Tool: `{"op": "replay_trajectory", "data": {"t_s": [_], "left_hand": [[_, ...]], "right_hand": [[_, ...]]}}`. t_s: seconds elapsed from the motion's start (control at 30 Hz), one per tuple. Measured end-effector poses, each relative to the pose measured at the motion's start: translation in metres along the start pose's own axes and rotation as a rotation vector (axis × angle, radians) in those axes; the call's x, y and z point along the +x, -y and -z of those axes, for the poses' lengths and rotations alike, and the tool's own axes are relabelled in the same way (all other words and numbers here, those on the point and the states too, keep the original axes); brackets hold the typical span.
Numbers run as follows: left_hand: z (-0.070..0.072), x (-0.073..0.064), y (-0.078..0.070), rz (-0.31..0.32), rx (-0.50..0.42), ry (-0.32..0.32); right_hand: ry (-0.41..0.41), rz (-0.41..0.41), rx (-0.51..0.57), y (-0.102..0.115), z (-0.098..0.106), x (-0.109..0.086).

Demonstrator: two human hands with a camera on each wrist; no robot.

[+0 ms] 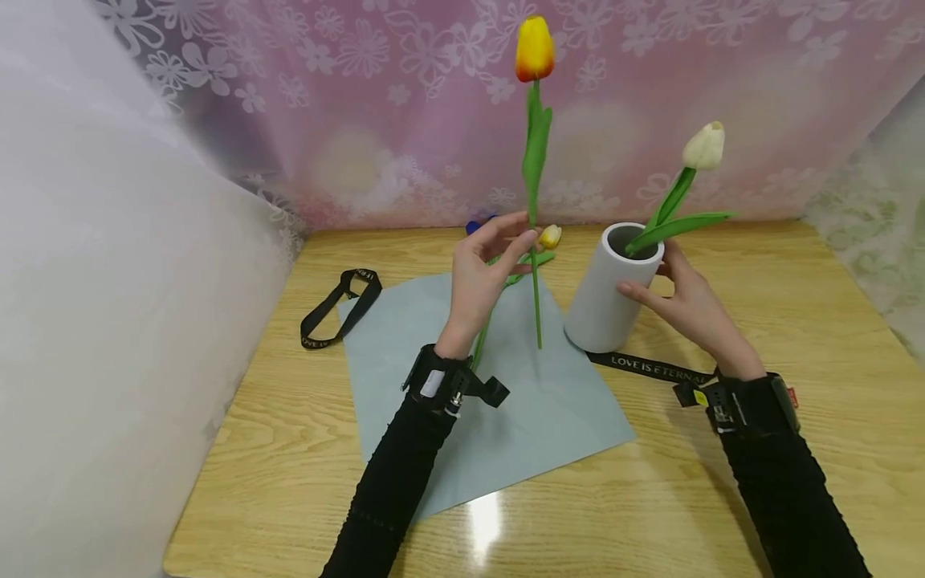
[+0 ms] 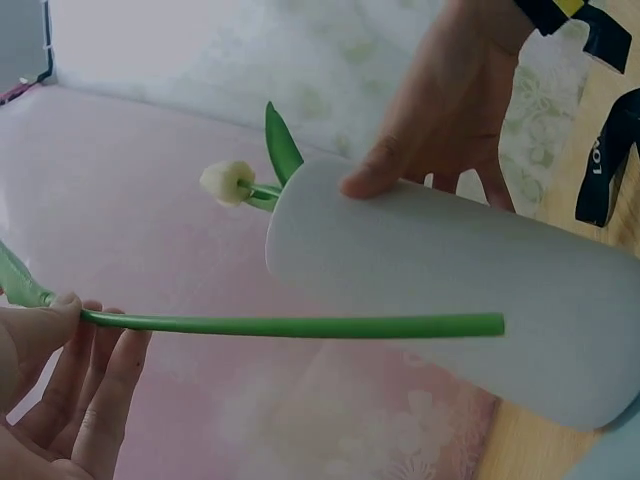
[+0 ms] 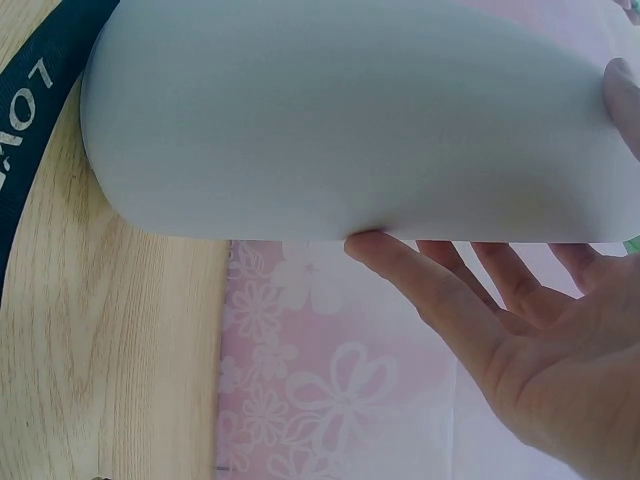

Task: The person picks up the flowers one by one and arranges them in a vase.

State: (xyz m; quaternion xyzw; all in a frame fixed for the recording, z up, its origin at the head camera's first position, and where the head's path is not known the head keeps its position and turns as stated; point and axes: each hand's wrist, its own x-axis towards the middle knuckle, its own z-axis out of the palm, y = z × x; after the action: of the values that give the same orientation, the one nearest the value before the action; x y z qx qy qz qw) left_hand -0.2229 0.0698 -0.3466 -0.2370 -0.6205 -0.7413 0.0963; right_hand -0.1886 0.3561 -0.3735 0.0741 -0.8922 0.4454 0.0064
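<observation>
The left hand (image 1: pixel 486 269) pinches the red-yellow tulip (image 1: pixel 534 160) by its stem (image 1: pixel 537 309), at ten o'clock from the white vase (image 1: pixel 605 301), which the right hand (image 1: pixel 692 309) grips at three o'clock. A loose pinch could let the stem swivel; the vase, possibly tilted, might tip if released.

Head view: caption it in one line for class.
Left hand holds a yellow tulip upright; right hand grips the vase.
</observation>
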Motion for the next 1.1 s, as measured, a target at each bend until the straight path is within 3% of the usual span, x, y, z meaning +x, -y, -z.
{"op": "replay_trajectory", "data": {"t_s": [0.53, 0.87, 1.1], "left_hand": [[-0.027, 0.017, -0.016, -0.040, -0.054, 0.039], [-0.041, 0.028, -0.015, -0.100, -0.113, -0.013], [-0.048, 0.040, -0.025, -0.157, -0.177, -0.049]], "right_hand": [[-0.003, 0.014, 0.017, 0.004, -0.003, 0.003], [0.001, 0.005, 0.019, 0.005, -0.002, 0.001], [-0.007, 0.023, 0.012, 0.002, -0.002, 0.001]]}}
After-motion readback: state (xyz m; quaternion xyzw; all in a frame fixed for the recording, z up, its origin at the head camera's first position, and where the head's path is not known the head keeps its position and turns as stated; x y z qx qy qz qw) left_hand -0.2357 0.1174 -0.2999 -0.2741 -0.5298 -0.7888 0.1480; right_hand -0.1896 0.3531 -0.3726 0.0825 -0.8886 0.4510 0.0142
